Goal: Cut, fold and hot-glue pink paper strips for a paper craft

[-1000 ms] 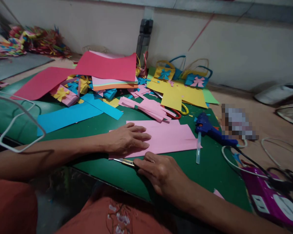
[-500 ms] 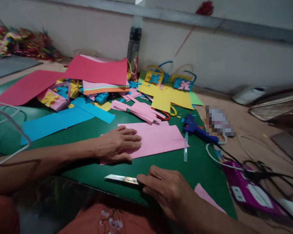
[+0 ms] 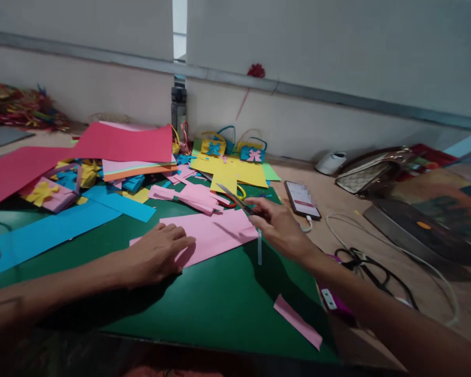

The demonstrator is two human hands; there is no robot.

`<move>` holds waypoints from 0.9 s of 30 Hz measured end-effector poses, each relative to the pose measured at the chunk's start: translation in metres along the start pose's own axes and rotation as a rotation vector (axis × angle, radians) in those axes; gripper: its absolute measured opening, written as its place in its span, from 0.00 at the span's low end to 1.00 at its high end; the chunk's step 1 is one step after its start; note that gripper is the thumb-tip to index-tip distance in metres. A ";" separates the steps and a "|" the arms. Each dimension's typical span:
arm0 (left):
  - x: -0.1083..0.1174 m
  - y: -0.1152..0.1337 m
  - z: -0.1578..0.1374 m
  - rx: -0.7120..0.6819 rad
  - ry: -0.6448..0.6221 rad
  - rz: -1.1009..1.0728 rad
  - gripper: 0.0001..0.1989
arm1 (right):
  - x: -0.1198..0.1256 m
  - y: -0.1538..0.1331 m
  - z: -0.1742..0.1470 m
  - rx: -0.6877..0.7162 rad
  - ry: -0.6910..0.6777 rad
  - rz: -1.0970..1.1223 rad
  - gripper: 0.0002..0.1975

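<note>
My left hand [image 3: 160, 251] rests on a pink paper sheet [image 3: 215, 235], its fingers slightly bent and holding nothing. In my right hand [image 3: 278, 228] is a utility knife [image 3: 235, 196], raised above the sheet's right end with the blade pointing up and to the left. The knife casts a shadow on the paper. A clear glue stick [image 3: 259, 247] juts out below my right hand, which hides the glue gun. Behind the sheet lie pink paper strips [image 3: 192, 196] and scissors [image 3: 241, 193]. A narrow pink scrap [image 3: 298, 322] lies near the table's front edge.
Blue strips [image 3: 63, 225] and red sheets [image 3: 129, 141] spread over the green table [image 3: 204, 309] to the left. Small paper bags [image 3: 253, 153] stand at the back. A phone [image 3: 302, 199], cables [image 3: 377, 272] and a handbag [image 3: 372, 173] are on the right.
My right hand has lifted the utility knife from near the front edge up to the sheet's right end. My left hand's fingers have bent. The view has swung right.
</note>
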State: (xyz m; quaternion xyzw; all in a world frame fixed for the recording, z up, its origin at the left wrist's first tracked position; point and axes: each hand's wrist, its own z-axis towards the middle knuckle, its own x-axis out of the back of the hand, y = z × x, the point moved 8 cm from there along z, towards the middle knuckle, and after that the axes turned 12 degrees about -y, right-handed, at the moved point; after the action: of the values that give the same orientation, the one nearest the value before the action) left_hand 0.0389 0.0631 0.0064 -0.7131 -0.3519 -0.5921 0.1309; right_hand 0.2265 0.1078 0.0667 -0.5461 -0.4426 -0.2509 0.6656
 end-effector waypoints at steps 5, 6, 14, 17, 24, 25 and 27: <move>0.002 -0.004 0.011 0.153 -0.048 -0.080 0.04 | -0.011 -0.007 0.047 0.025 -0.051 -0.025 0.18; 0.003 -0.005 0.013 0.162 -0.043 -0.087 0.04 | -0.014 -0.006 0.056 0.021 -0.058 -0.035 0.18; 0.000 -0.009 0.016 0.167 -0.015 -0.202 0.03 | -0.028 0.015 0.106 -0.057 -0.102 -0.148 0.13; 0.000 -0.012 0.013 0.145 -0.023 -0.291 0.05 | -0.024 0.004 0.102 -0.028 -0.086 -0.195 0.15; 0.013 -0.019 0.007 0.008 0.026 -0.509 0.08 | -0.033 -0.050 0.031 0.270 -0.344 -0.182 0.10; 0.015 -0.018 0.007 -0.010 0.033 -0.516 0.08 | -0.038 -0.055 0.019 0.306 -0.382 -0.185 0.10; 0.019 -0.015 0.005 -0.056 0.044 -0.522 0.08 | -0.046 -0.055 -0.001 0.305 -0.411 -0.237 0.06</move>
State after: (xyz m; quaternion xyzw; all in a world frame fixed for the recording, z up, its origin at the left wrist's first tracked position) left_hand 0.0335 0.0834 0.0192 -0.5884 -0.5046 -0.6306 -0.0384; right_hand 0.1592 0.0847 0.0546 -0.4236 -0.6616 -0.1414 0.6023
